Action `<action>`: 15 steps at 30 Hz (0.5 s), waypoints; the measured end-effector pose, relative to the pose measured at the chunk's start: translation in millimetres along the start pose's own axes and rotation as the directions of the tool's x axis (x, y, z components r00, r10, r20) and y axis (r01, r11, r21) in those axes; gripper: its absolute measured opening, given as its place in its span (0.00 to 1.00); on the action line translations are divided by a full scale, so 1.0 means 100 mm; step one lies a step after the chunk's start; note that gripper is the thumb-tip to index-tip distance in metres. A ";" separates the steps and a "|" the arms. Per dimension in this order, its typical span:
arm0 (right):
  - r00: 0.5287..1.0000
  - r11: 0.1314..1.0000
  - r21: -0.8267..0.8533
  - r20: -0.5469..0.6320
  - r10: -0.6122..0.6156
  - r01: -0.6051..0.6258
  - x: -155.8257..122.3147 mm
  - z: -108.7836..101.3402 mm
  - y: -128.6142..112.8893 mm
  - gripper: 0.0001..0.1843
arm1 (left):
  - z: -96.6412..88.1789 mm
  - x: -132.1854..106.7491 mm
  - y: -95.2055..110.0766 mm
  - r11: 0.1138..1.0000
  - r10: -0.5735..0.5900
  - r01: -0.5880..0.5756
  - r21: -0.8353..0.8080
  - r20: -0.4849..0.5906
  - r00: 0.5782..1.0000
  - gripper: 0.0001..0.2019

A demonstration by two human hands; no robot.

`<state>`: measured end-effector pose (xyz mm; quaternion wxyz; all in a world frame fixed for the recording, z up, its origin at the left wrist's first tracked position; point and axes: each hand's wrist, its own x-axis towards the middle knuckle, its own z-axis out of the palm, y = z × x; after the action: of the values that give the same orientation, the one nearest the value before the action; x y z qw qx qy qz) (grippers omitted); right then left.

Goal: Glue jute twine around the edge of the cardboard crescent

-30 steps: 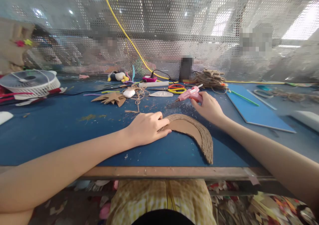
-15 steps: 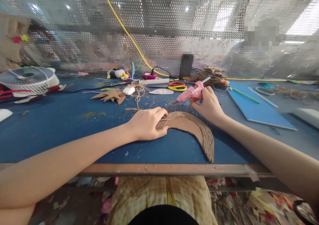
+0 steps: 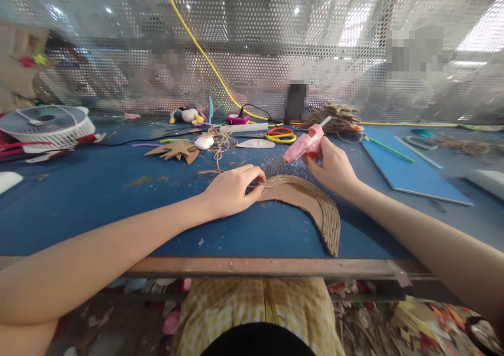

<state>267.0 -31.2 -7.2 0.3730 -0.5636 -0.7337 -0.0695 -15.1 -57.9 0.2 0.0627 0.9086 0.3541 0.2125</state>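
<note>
A crescent of brown cardboard [image 3: 293, 194] lies on the blue tabletop, with rows of jute twine [image 3: 329, 217] stuck along its outer curve. My left hand [image 3: 232, 190] is at the crescent's left end, thumb and fingertips closed in a pinch on the twine there. The hand hides part of that end. My right hand [image 3: 334, 164] grips a pink hot glue gun [image 3: 303, 145] with a pale glue stick out of its back. Its nozzle points down and left, just above the crescent's upper edge and apart from it.
Behind my hands lie yellow- and red-handled scissors [image 3: 281, 135], loose twine [image 3: 220, 146], a white earbud case [image 3: 203, 143] and a spiky cardboard cutout [image 3: 177, 151]. A white fan [image 3: 47, 127] lies far left. A blue board [image 3: 409, 167] is at right. A perforated metal screen [image 3: 252, 46] stands behind.
My left hand has lifted slightly and its fingers have drawn into a pinch at the crescent's end. The glue gun has come a little lower, its nozzle moving slightly right.
</note>
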 end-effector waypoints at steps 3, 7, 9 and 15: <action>0.999 1.000 0.013 0.043 0.003 -0.003 -0.01 -0.01 -0.04 0.16 | 0.00 0.01 -0.02 1.000 0.030 -0.030 0.000 -0.019 0.999 0.07; 0.996 1.000 -0.003 0.086 -0.006 0.006 -0.04 -0.02 -0.10 0.16 | 0.00 0.02 -0.05 0.998 0.056 -0.056 0.010 0.006 0.998 0.10; 0.995 1.000 -0.016 0.095 -0.011 0.013 -0.05 -0.02 -0.12 0.17 | -0.01 0.02 -0.06 0.998 0.056 -0.056 0.029 0.013 0.998 0.11; 0.995 0.997 -0.050 0.092 -0.048 0.053 -0.07 0.00 -0.13 0.19 | -0.02 0.02 -0.05 0.992 0.080 -0.079 0.099 -0.002 0.997 0.14</action>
<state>255.7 -41.3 -7.3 0.3226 -0.5570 -0.7618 -0.0726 -18.2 -52.9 0.9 0.0080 0.9233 0.3279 0.1999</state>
